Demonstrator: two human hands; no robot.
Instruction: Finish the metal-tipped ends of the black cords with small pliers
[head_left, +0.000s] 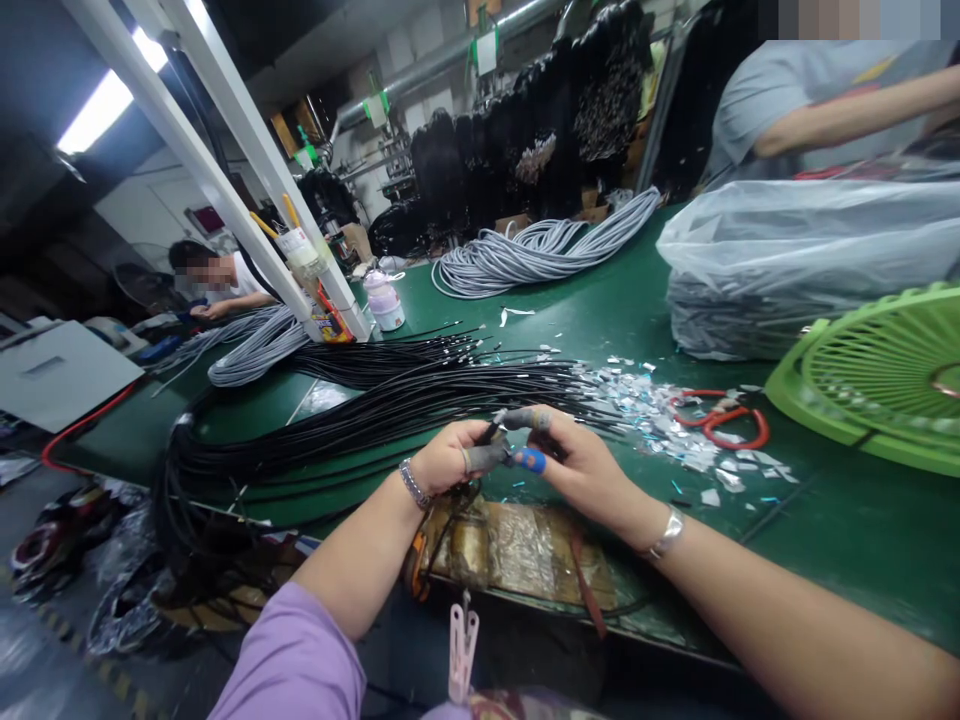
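Observation:
My left hand point(450, 458) and my right hand point(581, 462) meet at the front edge of the green table point(600, 310), both pinching the end of one thin black cable point(495, 432). Grey and blue finger guards cover my fingertips there. The cable comes off a big bundle of black cables point(375, 410) that lies across the table to the left and droops over its edge. Just right of my hands lie scattered bits of cut foil and tape point(660, 415).
Red-handled scissors point(724, 420) lie among the scraps. A green fan point(877, 375) and a clear bag of grey cables point(795, 260) sit at the right. Grey cable coils point(540, 250) lie farther back. A white post point(247, 180) slants left. One person point(817, 100) works far right, another point(217, 285) far left.

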